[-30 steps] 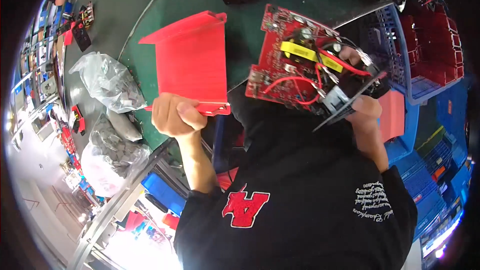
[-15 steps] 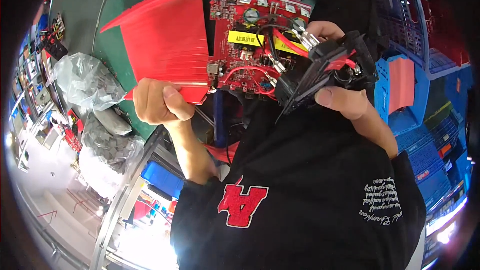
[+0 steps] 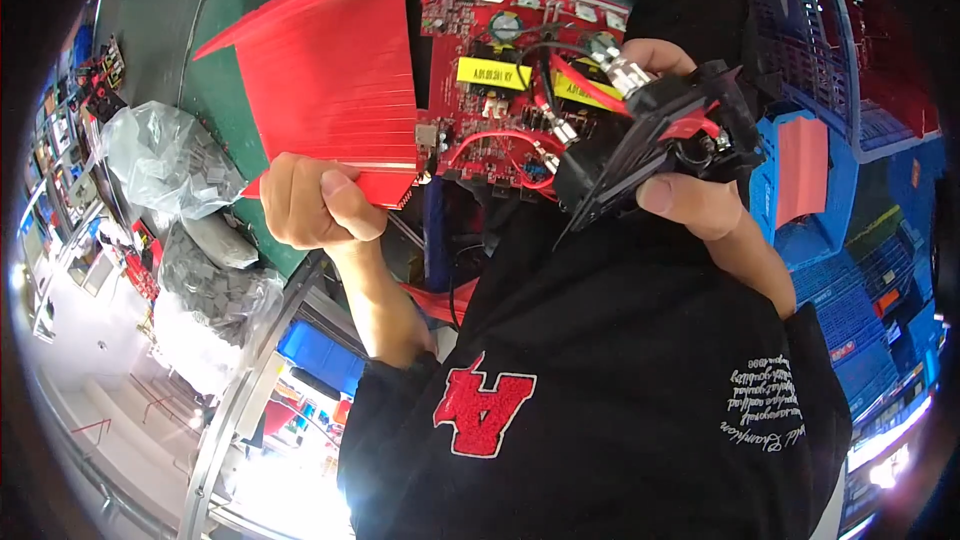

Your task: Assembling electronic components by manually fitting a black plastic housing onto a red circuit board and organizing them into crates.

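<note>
My left hand (image 3: 318, 202) is closed on the lower edge of a red ribbed metal housing (image 3: 325, 90). Just right of the housing's open end is a red circuit board (image 3: 455, 70) with capacitors, yellow labels (image 3: 494, 73) and metal parts along its far edge. Red and black wires (image 3: 490, 137) run from the board to a black plastic end panel (image 3: 625, 155) with sockets. My right hand (image 3: 690, 202) grips this panel, thumb on the near side and fingers behind it. Part of the right hand's fingers is hidden by the panel.
Beneath lies a green work surface (image 3: 222, 90). Clear plastic bags of grey pieces (image 3: 170, 160) sit at its left edge. A blue bin (image 3: 765, 190) with a pinkish-red piece (image 3: 802, 168) stands to the right, near blue crates (image 3: 845, 325). Metal framing (image 3: 225, 430) runs at lower left.
The black end panel and right hand have shifted slightly to the right. The housing and left hand have moved slightly up and left in view. Both grips stay the same.
</note>
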The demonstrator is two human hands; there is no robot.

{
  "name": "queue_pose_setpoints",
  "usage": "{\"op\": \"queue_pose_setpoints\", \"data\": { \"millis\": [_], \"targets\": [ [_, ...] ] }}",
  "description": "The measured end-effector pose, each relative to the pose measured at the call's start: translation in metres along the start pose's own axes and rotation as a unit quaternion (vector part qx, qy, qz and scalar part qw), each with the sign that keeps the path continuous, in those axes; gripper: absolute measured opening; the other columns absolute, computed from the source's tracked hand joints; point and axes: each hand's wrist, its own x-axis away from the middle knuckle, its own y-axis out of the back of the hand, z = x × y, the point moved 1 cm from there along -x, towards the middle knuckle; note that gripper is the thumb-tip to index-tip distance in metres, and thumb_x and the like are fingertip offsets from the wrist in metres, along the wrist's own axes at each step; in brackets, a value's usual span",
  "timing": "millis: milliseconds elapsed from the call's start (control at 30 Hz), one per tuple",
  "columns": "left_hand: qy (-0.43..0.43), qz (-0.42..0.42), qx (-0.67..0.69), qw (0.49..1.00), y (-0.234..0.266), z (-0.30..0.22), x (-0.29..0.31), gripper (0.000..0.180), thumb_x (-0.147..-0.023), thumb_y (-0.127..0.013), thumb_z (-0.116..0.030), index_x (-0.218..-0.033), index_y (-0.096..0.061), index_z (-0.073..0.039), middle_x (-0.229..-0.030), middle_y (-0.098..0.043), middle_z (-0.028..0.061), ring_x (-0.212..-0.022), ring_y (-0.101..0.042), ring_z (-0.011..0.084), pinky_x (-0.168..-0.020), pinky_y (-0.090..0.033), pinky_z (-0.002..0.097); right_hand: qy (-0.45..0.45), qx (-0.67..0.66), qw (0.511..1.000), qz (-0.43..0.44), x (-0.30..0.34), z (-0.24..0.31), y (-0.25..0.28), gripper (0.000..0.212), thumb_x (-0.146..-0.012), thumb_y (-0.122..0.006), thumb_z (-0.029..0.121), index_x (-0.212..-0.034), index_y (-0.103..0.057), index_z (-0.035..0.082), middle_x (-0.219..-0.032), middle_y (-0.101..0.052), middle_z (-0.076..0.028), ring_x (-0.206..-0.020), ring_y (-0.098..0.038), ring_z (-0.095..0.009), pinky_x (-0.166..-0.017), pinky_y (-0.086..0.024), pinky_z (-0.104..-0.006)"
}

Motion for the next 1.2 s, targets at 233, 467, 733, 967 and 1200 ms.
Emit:
{"op": "queue_pose_setpoints", "data": {
  "millis": [233,467,733,967,1200],
  "targets": [
    [-0.001,-0.002,-0.007,1.0,0.003,-0.004,-0.003,0.024,-0.066,-0.047,-0.022,-0.046,-0.043,-0.008,-0.046,-0.038,0.0064,-0.042,-0.039,0.0235,-0.046,-0.027,0.0364,0.028,0.018,0.999,0.031,-0.001,-0.004,0.001,0.084,-0.059,-0.08,0.026,-0.127,-0.04,-0.003,-0.113,-0.053,-0.007,-0.106,-0.053,-0.014,-0.09,-0.041,-0.0248],
    [-0.006,0.028,-0.029,0.999,0.003,-0.002,0.0,0.025,-0.067,-0.045,-0.024,-0.047,-0.042,-0.009,-0.048,-0.04,0.0069,-0.043,-0.039,0.0247,-0.046,-0.029,0.0378,0.092,-0.003,0.991,0.093,-0.01,-0.008,0.003,0.071,-0.065,-0.076,0.014,-0.127,-0.044,0.0,-0.114,-0.053,-0.007,-0.106,-0.053,-0.015,-0.092,-0.042,-0.0303],
    [-0.002,0.028,-0.015,1.0,0.006,-0.003,-0.001,0.032,-0.074,-0.045,-0.024,-0.049,-0.048,-0.004,-0.048,-0.047,0.0073,-0.047,-0.044,0.022,-0.049,-0.034,0.0362,0.047,-0.041,0.993,0.101,-0.016,-0.001,0.0,0.077,-0.059,-0.074,0.011,-0.125,-0.039,-0.005,-0.112,-0.053,-0.01,-0.104,-0.055,-0.016,-0.087,-0.043,-0.0254],
    [0.008,0.017,-0.025,1.0,0.003,-0.007,-0.003,0.024,-0.067,-0.046,-0.024,-0.048,-0.046,-0.008,-0.047,-0.041,0.0069,-0.043,-0.04,0.0242,-0.047,-0.03,0.0365,0.051,-0.016,0.992,0.113,-0.021,0.001,-0.005,0.075,-0.065,-0.076,0.013,-0.128,-0.04,-0.002,-0.119,-0.049,-0.009,-0.109,-0.051,-0.016,-0.093,-0.041,-0.029],
    [-0.032,-0.025,-0.003,0.999,-0.001,0.001,-0.003,0.028,-0.075,-0.049,-0.032,-0.061,-0.048,-0.007,-0.057,-0.046,0.0083,-0.047,-0.042,0.0254,-0.048,-0.032,0.0357,0.052,0.029,0.987,0.148,-0.038,0.005,-0.055,0.069,-0.069,-0.078,0.008,-0.127,-0.042,0.001,-0.117,-0.048,-0.006,-0.11,-0.048,-0.013,-0.096,-0.039,-0.0297]
  ]
}}
